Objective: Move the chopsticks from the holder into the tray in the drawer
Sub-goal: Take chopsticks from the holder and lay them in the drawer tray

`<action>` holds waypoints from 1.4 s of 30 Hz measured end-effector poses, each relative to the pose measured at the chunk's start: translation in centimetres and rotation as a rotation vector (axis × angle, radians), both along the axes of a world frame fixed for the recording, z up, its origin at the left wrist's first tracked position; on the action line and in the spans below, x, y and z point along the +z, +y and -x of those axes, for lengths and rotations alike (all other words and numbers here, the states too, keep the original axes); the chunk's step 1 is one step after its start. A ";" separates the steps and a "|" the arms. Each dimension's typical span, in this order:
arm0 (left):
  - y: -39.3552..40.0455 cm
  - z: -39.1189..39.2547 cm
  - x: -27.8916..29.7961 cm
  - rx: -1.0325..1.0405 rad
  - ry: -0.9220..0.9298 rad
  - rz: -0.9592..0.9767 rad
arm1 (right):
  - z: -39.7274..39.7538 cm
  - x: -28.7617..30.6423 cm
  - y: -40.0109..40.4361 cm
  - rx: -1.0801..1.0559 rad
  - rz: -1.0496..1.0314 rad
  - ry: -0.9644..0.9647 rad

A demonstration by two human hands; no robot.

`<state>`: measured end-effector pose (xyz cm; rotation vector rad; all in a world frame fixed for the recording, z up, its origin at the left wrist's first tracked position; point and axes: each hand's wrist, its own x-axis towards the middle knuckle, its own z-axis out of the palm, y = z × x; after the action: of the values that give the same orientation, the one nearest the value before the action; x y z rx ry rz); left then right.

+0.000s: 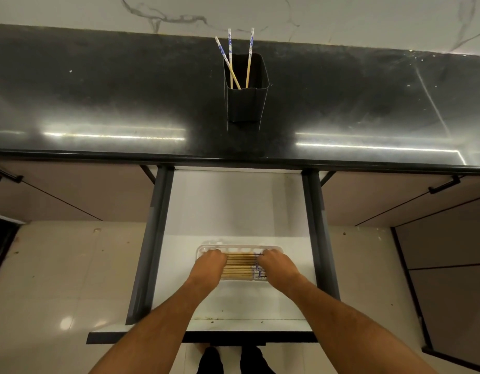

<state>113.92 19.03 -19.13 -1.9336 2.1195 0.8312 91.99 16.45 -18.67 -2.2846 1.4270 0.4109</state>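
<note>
Chopsticks [238, 266] lie crosswise in the tray [240, 249] in the drawer [233, 206]; left hand [209, 265] and right hand [277, 265] press their ends, fingers curled over them. Three more [229, 59] stand in the holder [247, 103] on the table [98, 98], straight beyond the tray, equally near both hands.

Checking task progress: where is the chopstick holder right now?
In the head view, the black holder stands upright mid-countertop, beyond the open drawer, with three chopsticks inside.
</note>
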 end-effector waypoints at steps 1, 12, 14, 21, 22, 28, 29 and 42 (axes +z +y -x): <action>0.1 -0.1 -0.1 0.015 0.008 0.007 | 0.0 -0.1 0.1 -0.010 -0.001 -0.003; 0.7 -0.4 -0.8 0.072 0.068 0.043 | -0.4 -0.1 0.3 -0.061 -0.017 -0.041; 0.7 -0.3 -0.8 0.068 0.053 0.040 | -0.5 -0.1 0.4 -0.056 -0.024 -0.030; 0.5 -0.3 -1.1 0.057 0.032 0.046 | -0.7 -0.5 0.2 -0.041 0.007 0.009; 0.5 -0.3 -1.2 0.062 0.030 0.046 | -0.7 -0.5 0.2 -0.038 0.009 0.012; 0.4 -0.1 -1.4 0.078 0.031 0.030 | -0.5 -0.6 0.3 -0.031 0.009 0.003; 0.4 -0.1 -1.4 0.072 0.023 0.032 | -0.5 -0.5 0.3 -0.032 0.012 0.005; 0.6 0.0 0.8 -0.065 -0.006 0.238 | -0.5 1.9 -0.1 0.053 0.127 -0.018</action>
<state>113.87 19.60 -18.34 -1.9581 2.3573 0.5831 92.52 16.38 -16.80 -2.4245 1.4234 0.3235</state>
